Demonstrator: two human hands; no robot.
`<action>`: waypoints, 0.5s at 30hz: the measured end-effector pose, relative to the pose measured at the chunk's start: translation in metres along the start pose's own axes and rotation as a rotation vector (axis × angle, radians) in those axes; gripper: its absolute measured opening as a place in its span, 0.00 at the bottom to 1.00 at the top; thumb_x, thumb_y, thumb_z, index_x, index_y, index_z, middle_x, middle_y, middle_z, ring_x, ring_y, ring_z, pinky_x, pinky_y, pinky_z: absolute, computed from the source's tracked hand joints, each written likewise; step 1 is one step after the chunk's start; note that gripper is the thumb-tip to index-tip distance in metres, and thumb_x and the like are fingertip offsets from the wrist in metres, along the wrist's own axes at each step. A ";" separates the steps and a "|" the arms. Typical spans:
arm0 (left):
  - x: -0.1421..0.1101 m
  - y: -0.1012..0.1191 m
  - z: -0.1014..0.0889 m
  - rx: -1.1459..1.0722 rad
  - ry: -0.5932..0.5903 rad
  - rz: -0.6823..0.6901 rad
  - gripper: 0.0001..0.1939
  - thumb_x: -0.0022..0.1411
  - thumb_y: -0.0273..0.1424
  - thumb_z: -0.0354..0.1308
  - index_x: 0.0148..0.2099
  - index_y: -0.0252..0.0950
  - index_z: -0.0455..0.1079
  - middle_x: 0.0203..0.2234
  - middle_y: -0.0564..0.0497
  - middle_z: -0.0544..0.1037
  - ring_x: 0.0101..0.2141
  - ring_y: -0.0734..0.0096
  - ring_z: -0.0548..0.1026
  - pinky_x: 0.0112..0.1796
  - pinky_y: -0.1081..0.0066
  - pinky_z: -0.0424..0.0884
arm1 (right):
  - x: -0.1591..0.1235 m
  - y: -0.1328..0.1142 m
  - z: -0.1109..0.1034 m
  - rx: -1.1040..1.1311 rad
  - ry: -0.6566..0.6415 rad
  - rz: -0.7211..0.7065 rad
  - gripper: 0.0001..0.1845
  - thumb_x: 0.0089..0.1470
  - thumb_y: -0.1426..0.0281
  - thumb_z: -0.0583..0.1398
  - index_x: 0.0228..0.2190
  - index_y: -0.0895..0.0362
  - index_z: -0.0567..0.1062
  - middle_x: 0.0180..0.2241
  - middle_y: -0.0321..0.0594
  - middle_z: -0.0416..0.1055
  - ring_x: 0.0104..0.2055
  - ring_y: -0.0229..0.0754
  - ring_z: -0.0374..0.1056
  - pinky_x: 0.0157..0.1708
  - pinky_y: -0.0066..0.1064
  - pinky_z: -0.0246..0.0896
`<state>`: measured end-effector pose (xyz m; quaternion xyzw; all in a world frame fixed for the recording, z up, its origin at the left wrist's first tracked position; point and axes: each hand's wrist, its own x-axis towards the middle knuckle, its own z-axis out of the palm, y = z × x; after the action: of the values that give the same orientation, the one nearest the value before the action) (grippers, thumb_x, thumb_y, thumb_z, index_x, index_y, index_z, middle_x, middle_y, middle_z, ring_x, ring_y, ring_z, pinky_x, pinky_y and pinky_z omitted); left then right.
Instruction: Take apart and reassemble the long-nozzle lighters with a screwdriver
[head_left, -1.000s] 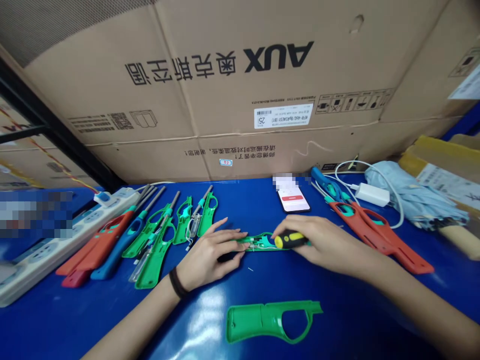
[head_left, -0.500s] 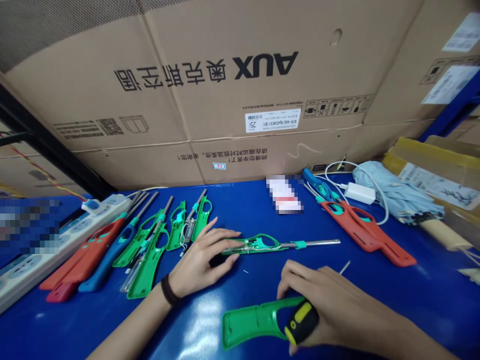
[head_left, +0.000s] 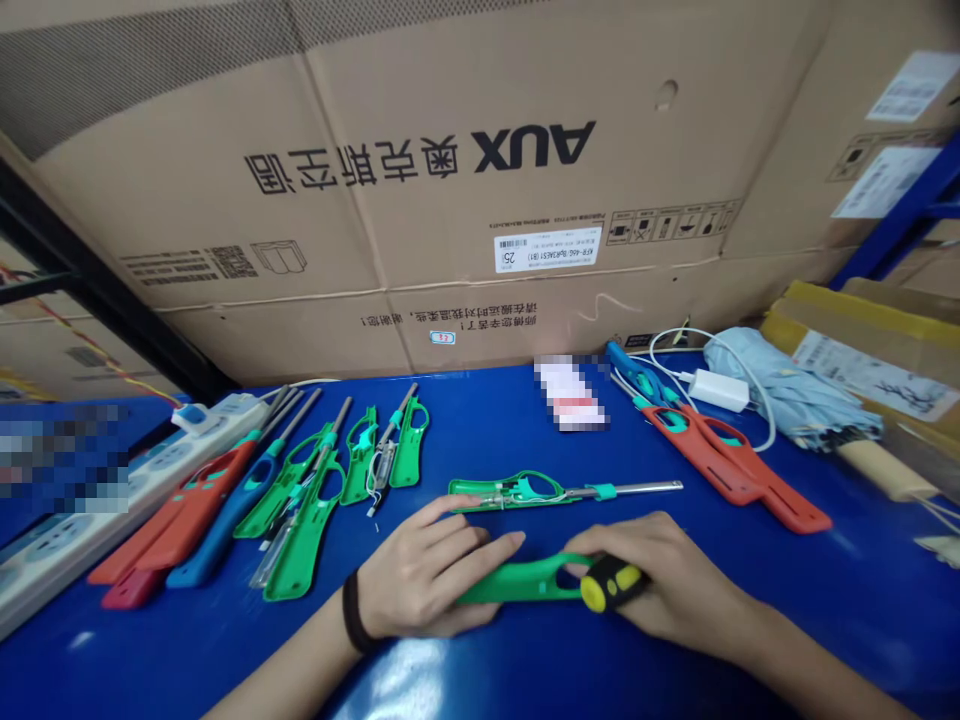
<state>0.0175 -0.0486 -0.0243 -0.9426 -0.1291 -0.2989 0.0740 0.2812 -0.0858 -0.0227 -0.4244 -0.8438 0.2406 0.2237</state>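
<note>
Between my two hands is a loose green lighter casing half (head_left: 525, 582), smooth outer side up. My left hand (head_left: 427, 575) is closed around its left end, with the index finger stretched toward the opened lighter. My right hand (head_left: 671, 580) grips the casing's trigger-loop end along with a screwdriver (head_left: 619, 582), whose black and yellow handle points left; its shaft is hidden. Just beyond lies the opened green lighter (head_left: 532, 490), its inner parts and wires exposed and its metal tube pointing right.
To the left lie opened green lighters (head_left: 307, 530), a blue lighter (head_left: 225, 530), red lighters (head_left: 187, 510) and a power strip (head_left: 161, 465). On the right are more red lighters (head_left: 705, 460), a white charger (head_left: 718, 390) and a folded umbrella (head_left: 787, 390). A large carton (head_left: 450, 240) stands behind.
My left hand has left the opened lighter and taken the casing half's left end. The casing has been raised and turned from inner side to outer side up.
</note>
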 end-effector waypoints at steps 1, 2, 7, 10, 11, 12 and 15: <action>-0.001 -0.002 0.000 0.047 0.012 0.014 0.21 0.60 0.35 0.56 0.54 0.30 0.67 0.30 0.47 0.78 0.31 0.69 0.76 0.46 0.62 0.72 | 0.005 -0.001 -0.002 0.076 0.030 0.043 0.14 0.50 0.75 0.60 0.40 0.50 0.74 0.30 0.31 0.77 0.30 0.38 0.73 0.29 0.26 0.62; -0.002 -0.004 -0.001 0.082 0.029 0.013 0.20 0.61 0.35 0.56 0.54 0.31 0.67 0.32 0.46 0.78 0.32 0.69 0.76 0.45 0.63 0.72 | 0.012 -0.003 -0.004 0.150 0.056 0.090 0.12 0.52 0.72 0.60 0.40 0.50 0.74 0.30 0.31 0.76 0.30 0.38 0.73 0.29 0.25 0.63; -0.002 -0.016 -0.006 0.072 0.138 -0.108 0.23 0.57 0.41 0.62 0.51 0.33 0.68 0.32 0.48 0.77 0.32 0.70 0.76 0.45 0.62 0.72 | 0.052 -0.004 -0.013 0.522 0.000 0.280 0.15 0.48 0.57 0.63 0.34 0.55 0.71 0.25 0.32 0.70 0.22 0.38 0.71 0.22 0.27 0.67; -0.003 -0.022 -0.005 0.048 0.132 -0.214 0.20 0.59 0.38 0.61 0.52 0.35 0.67 0.33 0.49 0.78 0.34 0.70 0.76 0.47 0.60 0.71 | 0.071 0.002 -0.017 0.494 -0.009 0.206 0.16 0.50 0.57 0.62 0.33 0.57 0.72 0.24 0.33 0.70 0.25 0.38 0.70 0.24 0.27 0.66; -0.004 -0.023 -0.005 0.040 0.119 -0.257 0.19 0.60 0.37 0.60 0.52 0.36 0.67 0.34 0.49 0.78 0.35 0.69 0.76 0.48 0.59 0.70 | 0.075 0.004 -0.019 0.445 -0.010 0.182 0.16 0.50 0.56 0.61 0.33 0.57 0.73 0.25 0.34 0.71 0.26 0.39 0.70 0.25 0.28 0.66; -0.005 -0.025 -0.004 0.027 0.106 -0.299 0.19 0.60 0.36 0.60 0.52 0.37 0.67 0.35 0.50 0.78 0.35 0.69 0.76 0.49 0.58 0.69 | 0.079 0.006 -0.021 0.376 0.009 0.164 0.17 0.51 0.56 0.60 0.33 0.58 0.74 0.25 0.35 0.72 0.27 0.40 0.70 0.27 0.29 0.65; -0.007 -0.030 -0.003 -0.027 0.063 -0.405 0.16 0.60 0.36 0.60 0.49 0.38 0.67 0.37 0.50 0.79 0.37 0.68 0.76 0.52 0.55 0.64 | 0.082 0.014 -0.031 0.153 0.168 0.146 0.18 0.53 0.55 0.58 0.30 0.57 0.76 0.26 0.38 0.75 0.31 0.43 0.71 0.32 0.31 0.64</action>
<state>0.0019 -0.0223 -0.0241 -0.8885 -0.3094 -0.3388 0.0037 0.2638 -0.0041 0.0070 -0.4849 -0.7681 0.2836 0.3073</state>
